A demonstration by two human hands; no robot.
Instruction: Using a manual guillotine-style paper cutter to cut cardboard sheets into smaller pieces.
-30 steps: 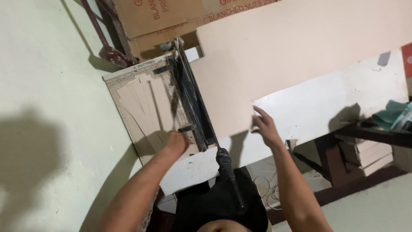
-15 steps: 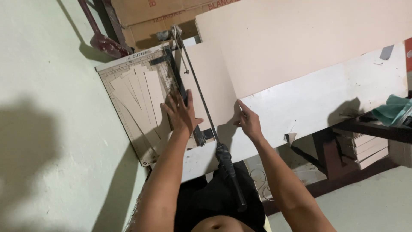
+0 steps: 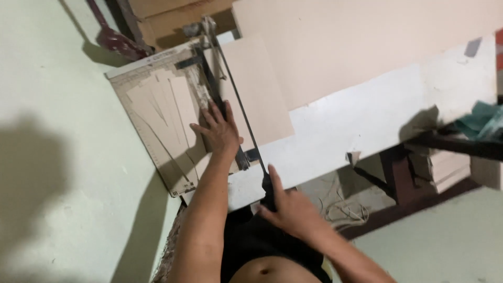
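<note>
The left hand [image 3: 219,129] lies flat, fingers spread, pressing on the clamp bar of the paper cutter [image 3: 157,120], which sits at the end of the white table [image 3: 377,115]. A large beige board [image 3: 356,47] covers the table; 1 smaller beige sheet [image 3: 257,89] lies under the blade arm. The right hand [image 3: 291,209] is wrapped around the black lever handle [image 3: 267,183] at the table's near edge.
</note>
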